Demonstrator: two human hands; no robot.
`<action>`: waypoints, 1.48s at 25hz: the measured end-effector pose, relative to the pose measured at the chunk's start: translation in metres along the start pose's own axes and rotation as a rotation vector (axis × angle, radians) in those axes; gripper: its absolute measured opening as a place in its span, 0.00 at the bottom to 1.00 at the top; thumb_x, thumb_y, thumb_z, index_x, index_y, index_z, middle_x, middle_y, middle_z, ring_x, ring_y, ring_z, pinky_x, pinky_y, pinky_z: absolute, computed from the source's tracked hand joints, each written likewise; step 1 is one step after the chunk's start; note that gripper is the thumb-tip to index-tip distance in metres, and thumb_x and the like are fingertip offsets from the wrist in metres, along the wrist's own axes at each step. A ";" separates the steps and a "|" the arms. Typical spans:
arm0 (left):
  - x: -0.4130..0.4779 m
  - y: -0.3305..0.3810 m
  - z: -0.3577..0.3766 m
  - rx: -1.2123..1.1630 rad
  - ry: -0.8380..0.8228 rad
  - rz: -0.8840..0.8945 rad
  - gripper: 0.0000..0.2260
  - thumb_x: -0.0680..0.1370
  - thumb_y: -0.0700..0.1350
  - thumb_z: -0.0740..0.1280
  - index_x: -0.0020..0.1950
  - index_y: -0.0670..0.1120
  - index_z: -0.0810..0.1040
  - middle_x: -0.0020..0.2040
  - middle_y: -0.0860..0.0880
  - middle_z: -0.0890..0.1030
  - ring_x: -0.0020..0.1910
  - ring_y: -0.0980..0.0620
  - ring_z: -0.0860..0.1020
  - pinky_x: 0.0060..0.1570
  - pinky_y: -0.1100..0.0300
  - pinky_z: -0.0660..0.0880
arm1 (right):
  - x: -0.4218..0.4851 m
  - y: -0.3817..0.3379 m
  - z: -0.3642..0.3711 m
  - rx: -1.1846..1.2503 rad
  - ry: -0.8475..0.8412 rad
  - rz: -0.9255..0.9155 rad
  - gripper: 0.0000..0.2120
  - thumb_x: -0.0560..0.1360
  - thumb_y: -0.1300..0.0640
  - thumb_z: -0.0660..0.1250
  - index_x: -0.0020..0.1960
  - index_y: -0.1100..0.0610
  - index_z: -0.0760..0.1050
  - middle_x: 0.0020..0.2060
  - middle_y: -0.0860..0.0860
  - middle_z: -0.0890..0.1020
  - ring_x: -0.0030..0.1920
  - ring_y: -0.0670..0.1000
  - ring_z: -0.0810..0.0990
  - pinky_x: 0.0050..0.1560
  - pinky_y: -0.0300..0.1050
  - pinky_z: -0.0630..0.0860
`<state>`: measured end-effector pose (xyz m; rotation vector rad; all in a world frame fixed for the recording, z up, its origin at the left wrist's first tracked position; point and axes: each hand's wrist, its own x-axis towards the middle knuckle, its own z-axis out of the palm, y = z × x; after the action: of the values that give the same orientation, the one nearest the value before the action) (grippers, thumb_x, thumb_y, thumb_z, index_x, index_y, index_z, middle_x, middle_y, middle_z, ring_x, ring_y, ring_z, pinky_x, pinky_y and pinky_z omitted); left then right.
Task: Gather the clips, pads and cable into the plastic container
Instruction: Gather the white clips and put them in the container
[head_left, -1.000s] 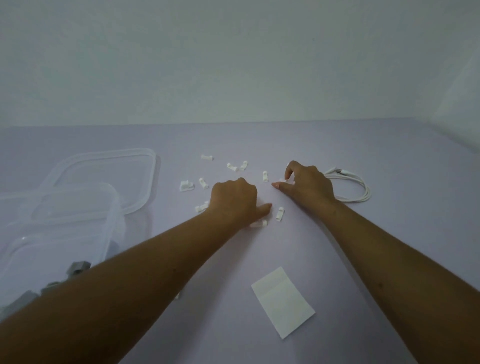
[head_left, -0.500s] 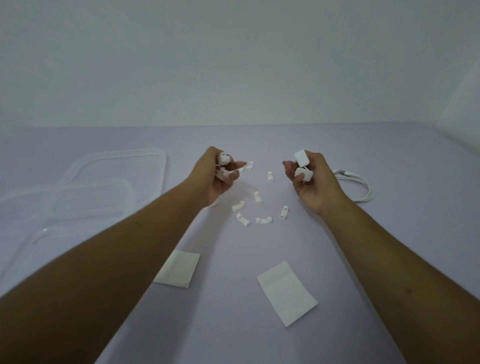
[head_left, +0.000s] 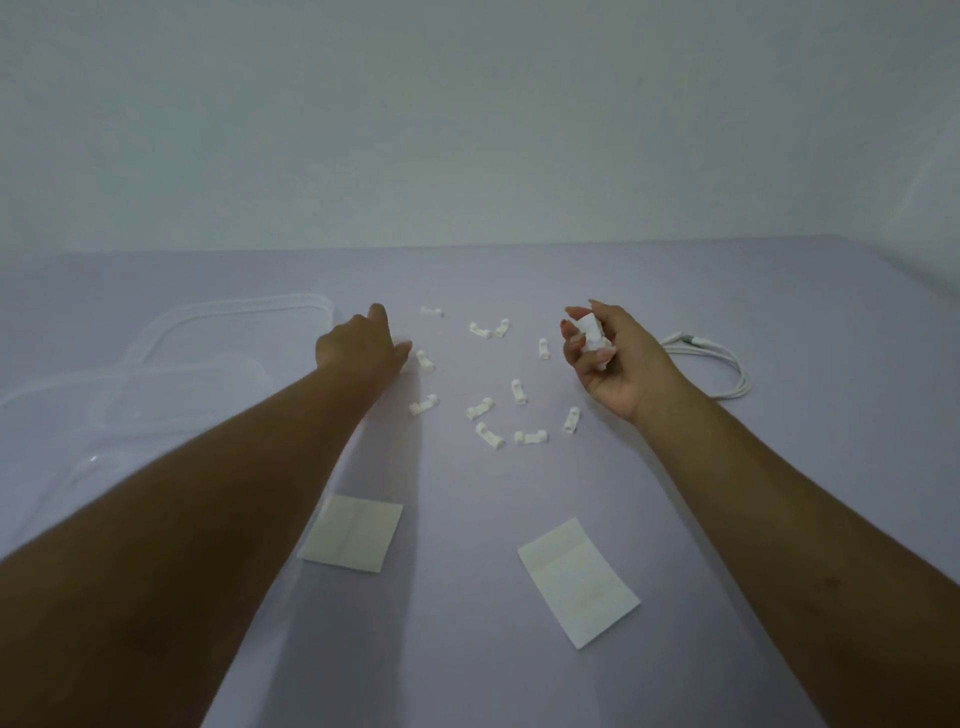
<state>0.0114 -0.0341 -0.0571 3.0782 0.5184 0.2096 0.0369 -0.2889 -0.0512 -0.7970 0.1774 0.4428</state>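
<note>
Nearest, two flat white rectangular pads (head_left: 353, 533) (head_left: 578, 580) lie on the lilac table (head_left: 779, 322), unmarked. Beyond them, small white plastic clips (head_left: 488, 434) lie scattered mid-table. Left hand (head_left: 358, 345), knuckles up, rests closed beside one; contents unseen. Right hand (head_left: 613, 353), raised palm-inward, grips several clips. Clear plastic container (head_left: 130, 395) at left edge, contents indiscernible. White coiled cable (head_left: 727, 374) lies toward the right edge.

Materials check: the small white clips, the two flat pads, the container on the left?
Clips: likely hard moulded plastic, matte white; crisp shapes with a hooked end.
Pads: thin flat sheets, matte off-white, possibly adhesive foam or paper-backed; a faint crease line shows, and the look leaves it open.
Container: clear, slightly glossy plastic; the purple surface shows through and a small glint sits on its rim.
</note>
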 end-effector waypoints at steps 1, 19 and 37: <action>-0.002 0.004 0.005 0.013 -0.019 -0.001 0.20 0.81 0.56 0.55 0.66 0.42 0.67 0.59 0.41 0.78 0.59 0.40 0.77 0.49 0.53 0.71 | 0.001 0.001 -0.001 -0.021 0.016 -0.001 0.11 0.80 0.55 0.60 0.44 0.61 0.75 0.39 0.55 0.75 0.25 0.46 0.74 0.15 0.30 0.63; -0.039 -0.107 -0.130 -1.909 -0.576 -0.391 0.11 0.80 0.39 0.53 0.43 0.40 0.72 0.32 0.46 0.80 0.25 0.56 0.76 0.17 0.74 0.61 | -0.048 0.040 0.107 -0.037 -0.144 0.223 0.17 0.81 0.59 0.57 0.65 0.69 0.68 0.60 0.72 0.73 0.48 0.69 0.82 0.44 0.59 0.82; -0.168 -0.252 -0.123 -0.408 -0.687 -0.165 0.08 0.77 0.35 0.66 0.54 0.40 0.82 0.53 0.41 0.82 0.52 0.46 0.82 0.53 0.55 0.80 | -0.101 0.227 0.256 -0.935 -0.536 0.646 0.22 0.79 0.53 0.62 0.68 0.64 0.67 0.63 0.64 0.71 0.56 0.63 0.76 0.59 0.62 0.76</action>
<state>-0.2442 0.1481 0.0344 2.4647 0.5838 -0.6358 -0.1585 0.0040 0.0096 -1.4979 -0.3179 1.3873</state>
